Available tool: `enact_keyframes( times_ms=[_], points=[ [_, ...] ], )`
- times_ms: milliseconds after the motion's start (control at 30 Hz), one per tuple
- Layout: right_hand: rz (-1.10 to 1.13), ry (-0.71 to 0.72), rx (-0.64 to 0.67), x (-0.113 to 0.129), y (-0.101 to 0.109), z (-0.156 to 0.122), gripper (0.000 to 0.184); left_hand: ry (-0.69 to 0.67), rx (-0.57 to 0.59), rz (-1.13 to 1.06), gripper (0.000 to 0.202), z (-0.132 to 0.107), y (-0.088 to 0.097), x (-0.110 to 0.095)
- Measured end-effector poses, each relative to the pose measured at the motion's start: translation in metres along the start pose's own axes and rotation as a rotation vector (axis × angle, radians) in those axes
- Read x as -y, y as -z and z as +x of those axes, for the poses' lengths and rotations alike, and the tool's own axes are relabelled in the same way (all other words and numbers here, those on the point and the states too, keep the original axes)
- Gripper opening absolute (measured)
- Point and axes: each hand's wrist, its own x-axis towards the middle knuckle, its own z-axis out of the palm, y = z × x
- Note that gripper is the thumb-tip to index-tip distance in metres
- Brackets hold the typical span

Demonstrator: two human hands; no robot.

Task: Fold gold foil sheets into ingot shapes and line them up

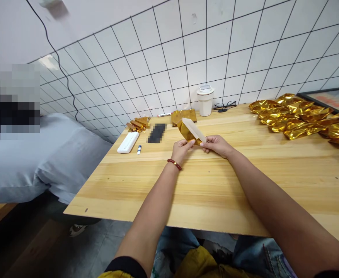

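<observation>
Between my two hands is a sheet of gold foil paper (193, 131), partly folded, with its pale back showing on the right side and gold on the left. My left hand (181, 150), with a red bead bracelet (174, 164) at the wrist, pinches the lower left edge. At the lower right corner, the thumb and fingers of my right hand (216, 146) are closed on the same sheet. The paper is held tilted above the wooden table (204, 193). Behind it lies a stack of gold foil sheets (190, 114).
Folded gold foil pieces (299, 116) lie in rows at the right, beside a framed panel (337, 101). Along the wall stand a white cup (205, 101) and glasses (225, 105). At left are a white box (128, 142), a glue stick (139, 150), a dark phone-like slab (157, 133) and a seated person (41, 154).
</observation>
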Motion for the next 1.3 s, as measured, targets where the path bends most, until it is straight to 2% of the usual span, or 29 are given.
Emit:
enact_keyframes(
  times_ms=[200,367,733,800,967,1100,1200,1300],
  points=[
    [-0.002,0.017,0.018,0.0027,-0.0001,-0.0018,0.048,0.025,0.139,0.094,0.058,-0.0035,-0.0030,0.0005],
    [-0.016,0.024,0.016,0.0015,-0.0004,-0.0014,0.048,0.023,0.173,0.103,0.061,-0.0048,-0.0038,0.0001],
    [-0.014,-0.003,0.000,0.0016,-0.0021,-0.0011,0.052,-0.024,-0.046,-0.036,0.048,0.0009,0.0023,-0.0008],
    [-0.018,-0.002,-0.003,0.0016,-0.0020,-0.0010,0.052,-0.016,-0.034,-0.048,0.048,0.0005,0.0021,-0.0005],
    [-0.026,0.024,-0.007,-0.0002,-0.0005,-0.0009,0.049,0.012,0.143,0.040,0.050,-0.0024,-0.0008,0.0032],
    [-0.029,0.038,0.010,-0.0014,0.0005,-0.0007,0.048,0.007,0.185,0.056,0.049,-0.0036,-0.0023,0.0048],
    [-0.022,0.027,0.023,-0.0013,0.0009,0.0000,0.049,0.017,0.155,0.039,0.051,-0.0022,-0.0023,0.0035],
    [-0.019,0.013,0.029,-0.0006,0.0005,0.0007,0.049,0.005,0.041,0.005,0.050,0.0001,-0.0006,0.0015]
  ],
)
